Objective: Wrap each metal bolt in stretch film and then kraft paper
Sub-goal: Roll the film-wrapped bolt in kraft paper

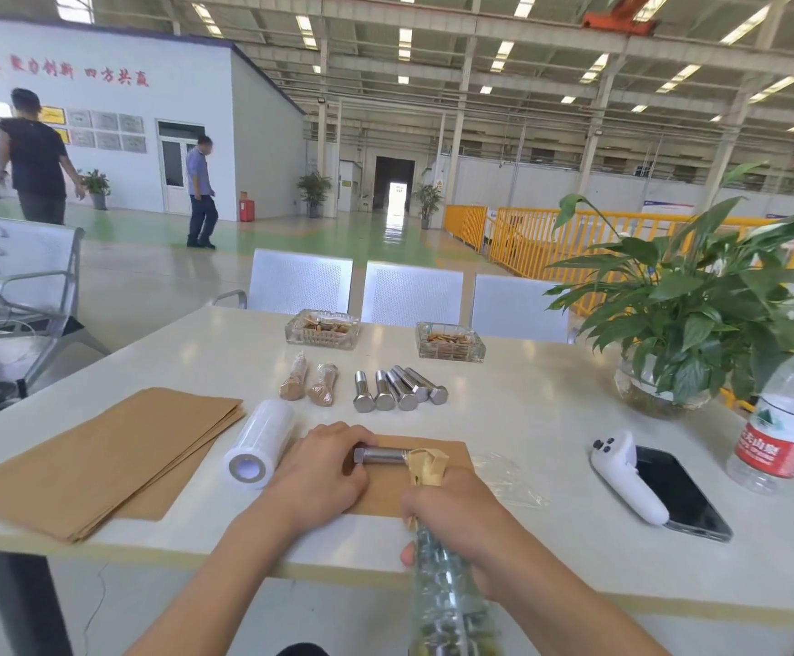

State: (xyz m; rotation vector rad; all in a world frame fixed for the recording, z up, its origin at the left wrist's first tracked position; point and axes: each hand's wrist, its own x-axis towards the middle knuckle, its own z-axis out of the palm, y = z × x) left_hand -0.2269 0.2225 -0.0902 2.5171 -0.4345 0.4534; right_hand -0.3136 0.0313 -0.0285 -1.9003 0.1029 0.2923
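The white table [551, 419] carries everything. At its left lies a stack of kraft paper sheets [92, 456], with one more kraft sheet [451, 449] under the hands near the front edge. A roll of stretch film [260, 442] lies just beside that sheet, on its left. At the right stand a potted plant in a glass bowl [669, 371] and a water bottle [783, 419], with a white controller [622, 471] resting beside a black phone [683, 494].

Two glass ashtrays [321, 329] [449, 340] sit at the far side, each holding a heap of brownish butts. In front of them lie five bare bolts [399, 393] side by side and two wrapped bolts [309, 383] already in brown paper.

The bolt in work [380, 454] lies across the single kraft sheet. The left hand [324, 471] curls its fingers round the hexagonal head end, pinning it. The right hand [456, 508] grips a twisted strip of stretch film [447, 603] that runs from the bolt's far end, where crumpled brownish material [425, 464] sits, toward the camera.

The bolt looks heavy, rigid and smooth, so it will likely roll and slip inside the film; the flat-sided head seems the surest place to hold. The film is thin, clingy and stretchy, and probably needs steady tension to lie flat. Kraft paper is light and creases easily.
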